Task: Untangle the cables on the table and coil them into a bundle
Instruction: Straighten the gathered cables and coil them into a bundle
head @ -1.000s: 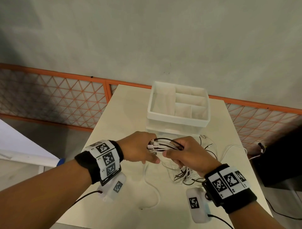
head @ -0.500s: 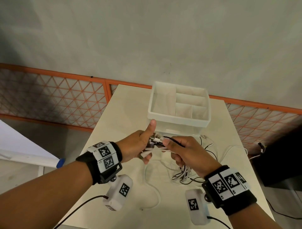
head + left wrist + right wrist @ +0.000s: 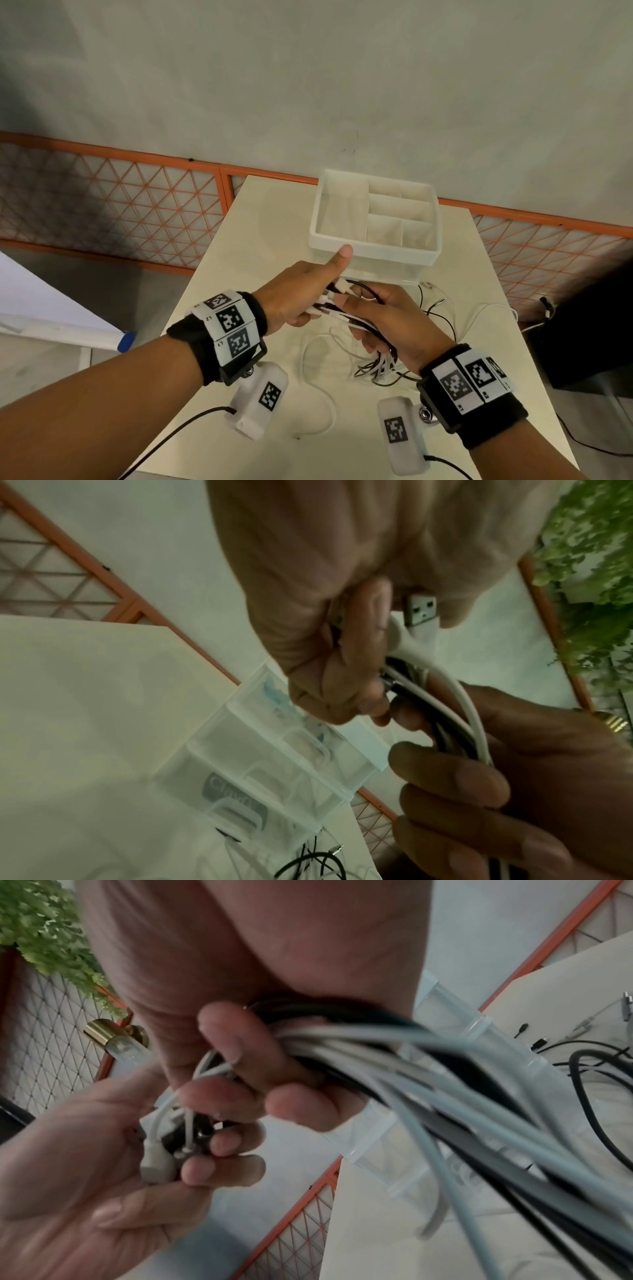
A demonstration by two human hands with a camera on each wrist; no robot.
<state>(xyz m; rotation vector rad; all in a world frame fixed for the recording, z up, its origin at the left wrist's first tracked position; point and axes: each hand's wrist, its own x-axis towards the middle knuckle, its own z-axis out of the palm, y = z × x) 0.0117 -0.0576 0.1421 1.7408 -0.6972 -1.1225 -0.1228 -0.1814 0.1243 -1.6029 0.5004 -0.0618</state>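
A bundle of white and black cables (image 3: 346, 313) hangs above the cream table (image 3: 260, 233), held by both hands. My right hand (image 3: 383, 318) grips the bundle (image 3: 394, 1064) with curled fingers; the loops droop below it towards the table. My left hand (image 3: 301, 294) holds the plug ends (image 3: 419, 615), thumb sticking up, fingers curled round them (image 3: 157, 1161). A white USB plug shows in the left wrist view. Loose black and white cables (image 3: 442, 308) still lie on the table to the right, and a white strand (image 3: 318, 387) trails down in front.
A white divided organiser box (image 3: 373, 250) stands on the table just behind the hands. An orange lattice fence (image 3: 120, 205) runs behind the table. A dark object (image 3: 582, 325) sits off the table's right edge.
My left thumb has lifted from the bundle and now points up. Both hands have tilted the bundle so the plug ends point up and left.
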